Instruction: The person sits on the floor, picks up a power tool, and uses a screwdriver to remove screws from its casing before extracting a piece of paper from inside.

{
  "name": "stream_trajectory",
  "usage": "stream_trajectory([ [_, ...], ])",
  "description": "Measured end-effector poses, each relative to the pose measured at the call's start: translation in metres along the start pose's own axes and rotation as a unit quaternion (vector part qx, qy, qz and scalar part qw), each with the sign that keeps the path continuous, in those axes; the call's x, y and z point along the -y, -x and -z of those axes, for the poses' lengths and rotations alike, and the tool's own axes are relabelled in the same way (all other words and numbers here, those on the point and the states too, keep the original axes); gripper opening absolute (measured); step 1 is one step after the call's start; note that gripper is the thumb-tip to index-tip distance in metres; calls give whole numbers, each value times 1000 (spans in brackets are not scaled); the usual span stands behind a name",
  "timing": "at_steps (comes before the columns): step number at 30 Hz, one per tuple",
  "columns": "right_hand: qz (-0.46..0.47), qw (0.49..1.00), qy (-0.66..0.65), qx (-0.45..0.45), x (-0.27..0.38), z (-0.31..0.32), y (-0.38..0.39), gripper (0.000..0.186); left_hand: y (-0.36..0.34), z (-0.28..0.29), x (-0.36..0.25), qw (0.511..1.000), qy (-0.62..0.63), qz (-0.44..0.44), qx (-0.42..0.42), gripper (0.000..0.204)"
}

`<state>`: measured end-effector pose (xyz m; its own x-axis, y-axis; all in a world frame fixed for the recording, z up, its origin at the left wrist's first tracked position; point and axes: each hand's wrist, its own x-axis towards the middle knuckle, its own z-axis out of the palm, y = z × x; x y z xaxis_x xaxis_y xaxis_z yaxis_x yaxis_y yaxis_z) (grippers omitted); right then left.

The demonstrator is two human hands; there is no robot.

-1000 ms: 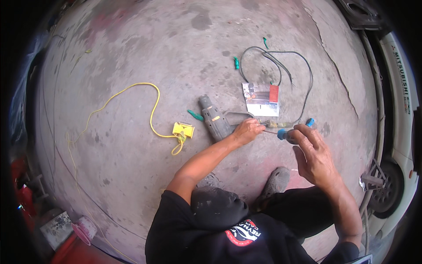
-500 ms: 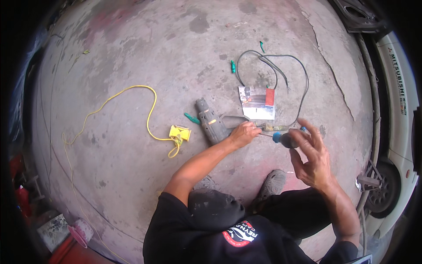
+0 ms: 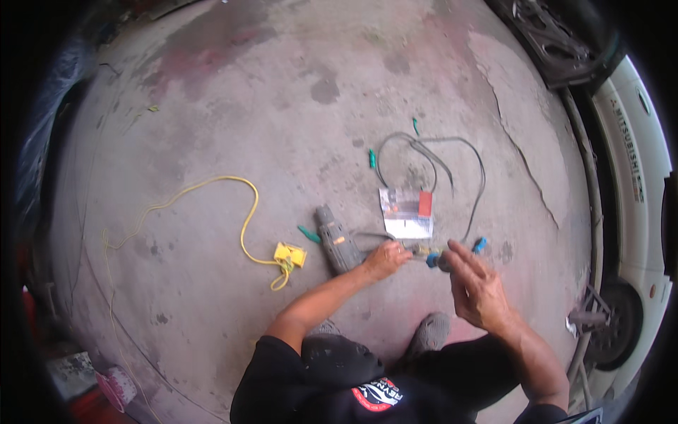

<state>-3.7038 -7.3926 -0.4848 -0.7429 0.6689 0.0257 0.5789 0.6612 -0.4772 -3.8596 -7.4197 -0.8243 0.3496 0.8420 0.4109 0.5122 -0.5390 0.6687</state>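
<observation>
My left hand [image 3: 386, 260] is closed at the end of the handle of a grey power tool [image 3: 337, 244], which lies on the floor with its body to the left. My right hand [image 3: 482, 293] is around the back of a screwdriver [image 3: 433, 261] with a blue and black handle, its fingers partly stretched over it. The screwdriver's shaft points left toward my left fingers; its tip is hidden. Just beyond the screwdriver lies a wrapped, yellowish section of the tool's cord [image 3: 427, 249]. A grey cord [image 3: 482, 169] loops on the floor beyond.
A printed card [image 3: 408, 227] lies past my hands. Small green pieces [image 3: 372, 159] and a blue-ended item [image 3: 480, 245] are near the cord. On the left, a yellow box [image 3: 289, 255] has a yellow cord [image 3: 247, 185]. A white vehicle [image 3: 628, 148] stands at the right.
The view has tilted, so the floor things sit lower in the picture. My right hand has shifted its fingers on the screwdriver's handle. My left hand stays at the tool's handle.
</observation>
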Motion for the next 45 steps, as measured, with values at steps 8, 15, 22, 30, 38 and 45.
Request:
stream_trajectory([
  [8, -138, 990, 14, 5, -4, 12, 0, 32, -9, 12, -10, 999, 15, 22, 35, 16],
  [15, -79, 995, -59, -16, 12, 9, 5, 48, -6, 14, -10, 997, 30, 38, 64, 16],
  [22, -58, 992, 107, -19, 4, 14, 2, 40, -7, 7, -8, 996, 47, 58, 56, 16],
  [30, -21, 998, -28, -48, 1, 0, 4, 44, -8, 8, -10, 997, 11, 44, 55, 19],
  [38, -138, 990, -25, -14, 11, 6, 0, 30, 3, -3, 3, 996, -6, 40, 76, 26],
  [45, -60, 989, -80, -111, 3, -4, 0, 28, -5, 4, -2, 999, 20, -3, 34, 21],
])
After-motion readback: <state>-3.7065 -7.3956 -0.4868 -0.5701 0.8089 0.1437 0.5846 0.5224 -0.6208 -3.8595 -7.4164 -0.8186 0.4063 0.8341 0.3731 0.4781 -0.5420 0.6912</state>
